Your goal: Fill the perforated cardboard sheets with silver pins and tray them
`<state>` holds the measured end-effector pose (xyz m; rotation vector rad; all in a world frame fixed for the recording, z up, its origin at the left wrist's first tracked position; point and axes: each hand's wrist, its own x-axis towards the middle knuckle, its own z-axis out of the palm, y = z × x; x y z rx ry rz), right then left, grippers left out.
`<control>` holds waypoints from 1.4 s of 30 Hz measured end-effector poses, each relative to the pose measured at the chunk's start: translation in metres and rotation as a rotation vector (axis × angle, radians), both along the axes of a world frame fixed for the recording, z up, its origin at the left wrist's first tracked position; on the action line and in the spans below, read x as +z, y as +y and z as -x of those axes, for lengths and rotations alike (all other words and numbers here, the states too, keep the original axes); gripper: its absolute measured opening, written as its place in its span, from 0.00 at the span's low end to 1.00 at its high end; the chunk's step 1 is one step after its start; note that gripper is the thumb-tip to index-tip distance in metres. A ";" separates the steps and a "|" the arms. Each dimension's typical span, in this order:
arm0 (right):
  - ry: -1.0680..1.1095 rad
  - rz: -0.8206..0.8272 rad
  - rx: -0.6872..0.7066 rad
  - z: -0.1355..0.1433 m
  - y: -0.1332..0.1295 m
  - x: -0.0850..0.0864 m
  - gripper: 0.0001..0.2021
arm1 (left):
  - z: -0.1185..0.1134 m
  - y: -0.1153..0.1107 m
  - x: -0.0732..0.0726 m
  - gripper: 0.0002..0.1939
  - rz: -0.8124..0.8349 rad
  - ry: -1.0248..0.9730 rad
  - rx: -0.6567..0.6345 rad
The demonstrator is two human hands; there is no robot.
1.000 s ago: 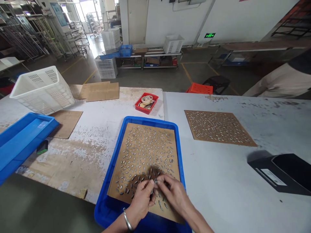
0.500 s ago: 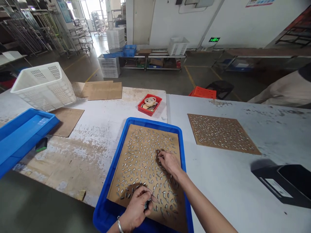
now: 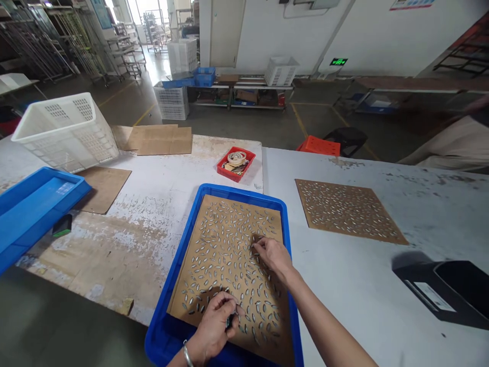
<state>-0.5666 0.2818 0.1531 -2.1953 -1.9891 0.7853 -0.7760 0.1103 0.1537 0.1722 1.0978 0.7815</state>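
Note:
A sheet of brown cardboard (image 3: 225, 244) lies inside a blue plastic tray (image 3: 284, 224), dotted with many small silvery leaf-shaped pieces (image 3: 219, 267). My right hand (image 3: 273, 255) is over the right middle of the sheet, thumb and fingertips pinched together close to the pieces; whatever sits between them is too small to make out. Above the near part of the sheet, my left hand (image 3: 217, 321) is curled with thumb and forefinger together. Something small and dark shows in its palm, mostly hidden by the fingers. A silver bracelet (image 3: 187, 352) circles the left wrist.
To the right lies another cardboard sheet (image 3: 347, 211) with similar pieces, near a black box (image 3: 443, 290). A red bin (image 3: 236, 164) with tape rolls stands behind the tray. At left are a white crate (image 3: 69, 135) and a second blue tray (image 3: 38, 209). A person sits far right.
My right hand has shifted slightly to the right over the sheet, still pinched. The left hand has stayed almost in place. The view has moved a little.

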 end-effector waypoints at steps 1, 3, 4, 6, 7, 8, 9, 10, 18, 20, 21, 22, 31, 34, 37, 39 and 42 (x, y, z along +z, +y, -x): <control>-0.008 0.002 -0.005 0.003 0.001 0.001 0.12 | -0.001 0.000 0.000 0.28 -0.012 0.000 -0.007; -0.027 0.000 -0.012 0.009 0.002 0.002 0.12 | -0.002 0.000 -0.001 0.29 -0.033 0.008 -0.017; -0.034 -0.001 -0.014 0.012 0.002 0.003 0.12 | -0.002 0.000 -0.002 0.30 -0.035 0.016 -0.020; -0.043 0.002 -0.012 0.016 0.002 0.005 0.11 | -0.003 -0.001 -0.005 0.31 -0.022 0.037 -0.015; -0.044 0.006 -0.009 0.017 0.002 0.006 0.11 | -0.002 -0.002 -0.006 0.32 -0.011 0.053 -0.009; -0.046 0.011 -0.007 0.018 0.002 0.007 0.11 | -0.002 -0.002 -0.007 0.32 0.002 0.069 0.000; -0.049 0.015 -0.004 0.019 0.001 0.008 0.11 | -0.001 -0.002 -0.007 0.33 0.017 0.085 0.011; -0.053 0.019 -0.003 0.019 0.001 0.010 0.11 | 0.000 -0.002 -0.006 0.34 0.032 0.095 0.023; 0.138 -0.121 0.034 0.019 -0.034 0.028 0.13 | 0.001 0.009 0.011 0.29 0.029 -0.017 0.109; 0.393 -0.104 0.111 0.024 -0.063 0.037 0.15 | -0.002 0.013 0.012 0.30 0.011 -0.016 0.143; 0.512 -0.059 0.160 0.027 -0.078 0.041 0.15 | -0.004 0.015 0.013 0.30 -0.002 -0.017 0.156; 0.597 -0.023 0.192 0.031 -0.092 0.046 0.15 | -0.007 0.017 0.014 0.29 -0.017 -0.021 0.163; 0.619 -0.048 0.138 0.037 -0.112 0.053 0.14 | -0.026 0.025 0.026 0.33 -0.077 -0.055 0.166; 0.582 0.026 0.145 0.038 -0.101 0.051 0.12 | -0.024 0.031 0.028 0.31 -0.114 -0.008 0.182; 0.611 0.065 0.170 0.035 -0.078 0.045 0.11 | -0.019 0.036 0.027 0.30 -0.081 0.021 0.225; 0.585 -0.028 0.142 0.027 -0.051 0.037 0.13 | -0.015 0.038 0.025 0.30 -0.030 0.004 0.264; 0.368 -0.212 0.002 0.014 -0.004 0.019 0.12 | -0.008 0.036 0.019 0.29 0.039 -0.076 0.270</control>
